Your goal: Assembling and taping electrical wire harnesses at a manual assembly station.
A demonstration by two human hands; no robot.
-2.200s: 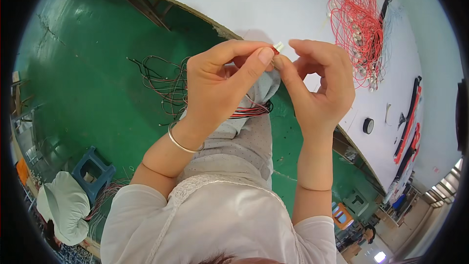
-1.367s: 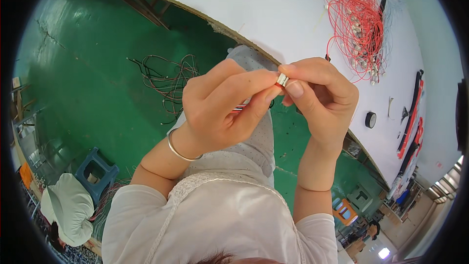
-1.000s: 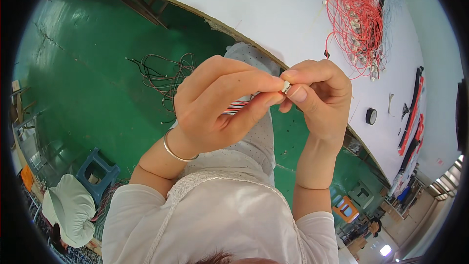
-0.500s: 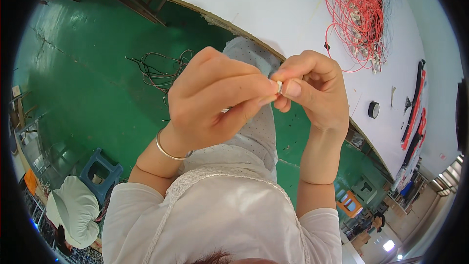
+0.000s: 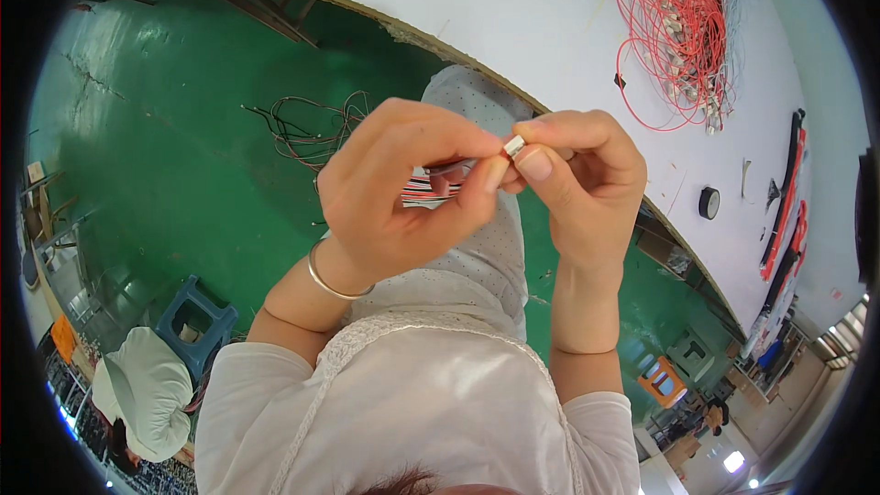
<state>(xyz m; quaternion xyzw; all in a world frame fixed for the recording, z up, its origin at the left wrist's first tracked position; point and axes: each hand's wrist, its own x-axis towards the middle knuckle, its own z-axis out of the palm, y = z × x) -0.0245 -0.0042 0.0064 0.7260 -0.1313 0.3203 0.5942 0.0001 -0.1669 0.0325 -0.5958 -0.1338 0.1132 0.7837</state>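
Observation:
A small white connector [image 5: 514, 146] is pinched between the thumb and forefinger of my right hand [image 5: 591, 174], over my lap. My left hand [image 5: 394, 183] meets it from the left, its thumb and forefinger closed together at the connector's edge. A bundle of red, black and white wires [image 5: 429, 191] shows through the gap in my left hand, partly hidden by the fingers. Dark cable ends [image 5: 298, 133] hang out past the left hand, over the green floor. What lies between the left fingertips is too small to make out.
A white table [image 5: 513, 18] with a rough edge curves in front and to the right. On it lie a tangle of red wires [image 5: 674, 46] with white connectors and a black tape roll [image 5: 709, 203]. Blue [image 5: 195, 325] and orange stools [image 5: 662, 381] stand on the floor. Another person [image 5: 142, 394] sits at lower left.
The connector has turned and shows more of its body between my right fingers. My left hand has opened its grasp slightly, revealing the red, black and white wires behind it.

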